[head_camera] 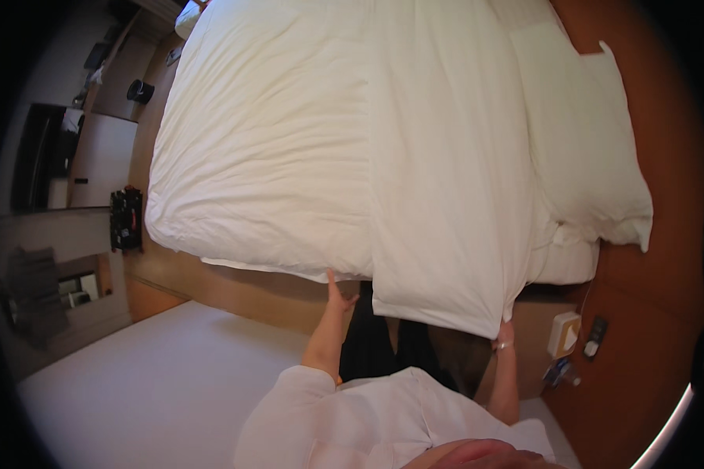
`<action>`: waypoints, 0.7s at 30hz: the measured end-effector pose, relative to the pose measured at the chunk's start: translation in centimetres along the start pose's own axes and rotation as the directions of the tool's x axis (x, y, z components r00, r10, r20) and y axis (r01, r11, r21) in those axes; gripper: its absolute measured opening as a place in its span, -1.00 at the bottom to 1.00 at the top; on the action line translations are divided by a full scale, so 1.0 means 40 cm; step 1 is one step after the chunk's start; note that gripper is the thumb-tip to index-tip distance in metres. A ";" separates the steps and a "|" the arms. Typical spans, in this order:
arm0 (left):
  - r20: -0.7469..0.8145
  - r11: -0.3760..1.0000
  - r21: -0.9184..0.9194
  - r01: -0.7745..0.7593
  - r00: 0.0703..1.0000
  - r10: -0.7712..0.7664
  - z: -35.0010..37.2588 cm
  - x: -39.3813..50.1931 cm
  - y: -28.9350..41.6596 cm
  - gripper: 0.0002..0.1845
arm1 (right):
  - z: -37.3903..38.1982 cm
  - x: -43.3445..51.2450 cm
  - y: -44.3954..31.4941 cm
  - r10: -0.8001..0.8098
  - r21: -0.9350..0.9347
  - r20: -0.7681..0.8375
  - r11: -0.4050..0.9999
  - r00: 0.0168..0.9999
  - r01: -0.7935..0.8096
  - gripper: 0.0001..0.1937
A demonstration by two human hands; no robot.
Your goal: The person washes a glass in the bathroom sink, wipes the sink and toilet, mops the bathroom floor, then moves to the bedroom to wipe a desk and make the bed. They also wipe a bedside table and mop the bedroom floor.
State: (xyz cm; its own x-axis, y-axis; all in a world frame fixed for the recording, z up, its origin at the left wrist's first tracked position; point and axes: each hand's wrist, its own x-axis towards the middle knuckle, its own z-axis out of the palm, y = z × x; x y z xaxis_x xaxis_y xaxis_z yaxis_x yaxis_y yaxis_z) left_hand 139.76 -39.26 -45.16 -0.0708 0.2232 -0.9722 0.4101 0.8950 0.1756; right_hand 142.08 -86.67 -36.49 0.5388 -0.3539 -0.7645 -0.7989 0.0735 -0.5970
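A white duvet covers the bed in front of me, wrinkled toward its foot end. Its folded-back band hangs over the near side of the bed by the pillows. At the duvet's near edge is my left hand, thumb and fingers apart, the fingertips against the fabric. My right hand grips the hanging corner of the folded band, with a bracelet on the wrist. White pillows lie at the head end, above an exposed part of the white mattress.
Behind me on the left stands a second bed with a plain white surface. A tissue box and small bottles sit by the headboard. A dark suitcase and a black bin are on the floor beyond the foot end.
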 end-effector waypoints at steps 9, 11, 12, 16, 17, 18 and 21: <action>0.155 0.893 0.230 -0.388 0.920 0.360 -0.232 -0.063 -0.196 -0.59 | -0.005 0.024 -0.063 0.412 -0.695 -0.056 0.638 0.909 -0.332 -0.58; 0.214 0.877 0.259 -0.404 0.910 0.356 -0.258 -0.030 -0.188 -0.59 | 0.098 0.008 -0.069 0.503 -0.834 0.163 0.530 0.849 -0.154 -0.58; 0.268 0.903 0.243 -0.354 0.919 0.289 -0.263 -0.012 -0.177 -0.61 | 0.168 -0.005 -0.075 0.481 -0.793 0.316 0.607 0.818 -0.051 -0.58; 0.140 0.848 0.529 -0.008 0.987 -0.078 -0.327 0.020 -0.102 -0.63 | 0.512 -0.073 -0.105 0.024 -0.611 0.691 0.552 0.723 0.567 -0.73; 0.194 0.878 0.465 -0.114 0.981 0.025 -0.380 0.014 -0.079 -0.64 | 0.599 -0.088 -0.108 0.028 -0.580 0.695 0.613 0.718 0.537 -0.75; 0.179 0.896 0.420 -0.143 0.981 0.072 -0.447 0.007 -0.053 -0.65 | 0.676 -0.105 -0.105 0.024 -0.569 0.671 0.658 0.741 0.494 -0.76; 0.134 0.948 0.265 -0.177 0.980 0.146 -0.671 0.016 0.051 -0.73 | 0.855 -0.133 -0.083 0.040 -0.541 0.742 0.625 0.669 0.563 -0.75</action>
State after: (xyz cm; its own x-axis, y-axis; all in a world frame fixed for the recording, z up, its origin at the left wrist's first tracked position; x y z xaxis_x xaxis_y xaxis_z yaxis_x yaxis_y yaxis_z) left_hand 116.15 -26.93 -41.25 0.1124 0.2975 -0.9481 0.6420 0.7065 0.2978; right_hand 150.99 -53.14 -38.76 0.5269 0.4583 -0.7158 -0.3412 -0.6573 -0.6720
